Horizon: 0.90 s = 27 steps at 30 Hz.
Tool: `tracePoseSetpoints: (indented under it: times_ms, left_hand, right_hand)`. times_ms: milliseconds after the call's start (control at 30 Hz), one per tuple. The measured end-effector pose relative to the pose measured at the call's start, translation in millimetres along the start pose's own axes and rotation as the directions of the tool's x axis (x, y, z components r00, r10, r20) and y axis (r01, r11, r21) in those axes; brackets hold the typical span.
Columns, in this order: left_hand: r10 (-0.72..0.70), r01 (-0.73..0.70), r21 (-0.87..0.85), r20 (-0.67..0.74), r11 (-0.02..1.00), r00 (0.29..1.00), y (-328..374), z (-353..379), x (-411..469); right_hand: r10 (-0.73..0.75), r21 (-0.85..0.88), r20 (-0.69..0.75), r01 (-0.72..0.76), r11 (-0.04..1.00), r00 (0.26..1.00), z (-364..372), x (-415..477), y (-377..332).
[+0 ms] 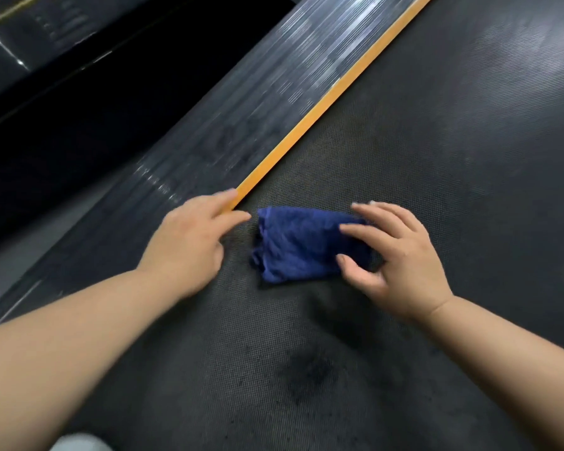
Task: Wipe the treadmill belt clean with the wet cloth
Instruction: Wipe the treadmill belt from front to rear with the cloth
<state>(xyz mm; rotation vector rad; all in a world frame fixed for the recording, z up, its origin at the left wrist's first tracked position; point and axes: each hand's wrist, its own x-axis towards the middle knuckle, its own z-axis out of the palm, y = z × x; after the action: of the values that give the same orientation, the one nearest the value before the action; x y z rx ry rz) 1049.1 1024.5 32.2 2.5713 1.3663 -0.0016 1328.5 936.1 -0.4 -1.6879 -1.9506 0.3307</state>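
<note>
A folded dark blue cloth [298, 245] lies on the black textured treadmill belt [420, 141]. My right hand [394, 255] rests on the cloth's right end, fingers spread over its top and thumb at its near edge. My left hand [189, 242] is just left of the cloth, fingers extended, apart from it by a small gap, over the belt's left border. Darker damp patches mark the belt nearer to me.
An orange strip [332, 96] runs along the belt's left edge, with the ribbed grey side rail [241, 102] beyond it. Further left lies dark floor [62, 131]. A pale object [79, 445] shows at the bottom edge.
</note>
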Motion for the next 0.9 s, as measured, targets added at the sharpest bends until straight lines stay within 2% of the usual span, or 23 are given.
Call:
tracePoseSetpoints:
  times_ms: [67,133,167,233,300,333,400,467,500,567,633,700,767,800,867,900]
  left_hand:
    - [-0.224,0.224,0.031,-0.019,0.974,0.974,-14.7,-5.6,-5.3]
    - [-0.387,0.381,0.065,0.110,0.922,0.916,-26.6,-11.3,-7.3]
    - [-0.427,0.420,0.080,0.213,0.904,0.879,-31.2,-13.7,-6.3]
    - [-0.428,0.407,0.142,0.392,0.903,0.814,-36.4,-18.5,-4.5]
    - [-0.390,0.350,0.174,0.473,0.920,0.790,-39.5,-22.4,-2.5]
    - [-0.373,0.325,0.183,0.493,0.928,0.786,-40.4,-24.3,-1.8]
    - [-0.348,0.281,0.206,0.519,0.937,0.780,-41.9,-25.8,-1.3]
    - [-0.340,0.259,0.222,0.537,0.940,0.772,-42.4,-26.5,-0.4]
    - [-0.336,0.251,0.226,0.545,0.941,0.768,-42.2,-27.2,0.3]
    - [-0.325,0.238,0.225,0.558,0.945,0.763,-43.2,-27.7,0.3]
    - [-0.316,0.232,0.217,0.564,0.948,0.763,-46.2,-30.4,-1.1]
    - [-0.309,0.228,0.210,0.579,0.951,0.755,-47.2,-32.6,-3.9]
    - [-0.309,0.223,0.216,0.583,0.950,0.751,-48.0,-32.8,-5.7]
    - [-0.306,0.212,0.225,0.582,0.951,0.753,-48.8,-31.9,-5.0]
    - [-0.306,0.213,0.224,0.584,0.951,0.751,-49.5,-29.5,-3.5]
    - [-0.320,0.234,0.219,0.589,0.947,0.742,-49.4,-28.9,-5.0]
  right_hand:
    - [-0.053,-0.075,0.109,0.061,0.995,0.993,14.9,17.7,-7.9]
    - [-0.150,-0.179,0.264,0.201,0.963,0.953,34.6,27.2,-14.9]
    - [-0.192,-0.217,0.316,0.268,0.939,0.929,43.9,28.6,-16.7]
    - [-0.257,-0.230,0.333,0.343,0.911,0.907,56.6,31.4,-16.8]
    - [-0.289,-0.232,0.288,0.359,0.904,0.913,63.2,39.7,-13.6]
    - [-0.257,-0.257,0.247,0.319,0.912,0.934,64.3,47.6,-10.0]
    - [-0.017,-0.332,0.116,0.055,0.942,0.993,58.3,74.5,0.1]
    - [0.301,-0.381,0.011,-0.274,0.883,0.954,51.3,106.3,11.0]
    - [0.395,-0.391,-0.001,-0.363,0.845,0.919,51.6,116.1,11.5]
    - [0.394,-0.379,0.037,-0.352,0.856,0.918,62.2,117.5,-11.1]
    - [0.227,-0.330,0.114,-0.178,0.927,0.967,81.4,96.5,-52.3]
    - [0.060,-0.227,0.249,-0.002,0.974,0.967,94.6,70.2,-77.2]
    - [-0.058,-0.221,0.267,0.119,0.968,0.962,92.0,75.0,-62.9]
    - [-0.044,-0.284,0.215,0.105,0.953,0.976,88.1,83.6,-48.9]
    - [0.131,-0.388,0.055,-0.100,0.916,0.990,81.0,101.2,-28.1]
    - [0.238,-0.405,0.013,-0.212,0.889,0.971,80.4,109.5,-24.9]
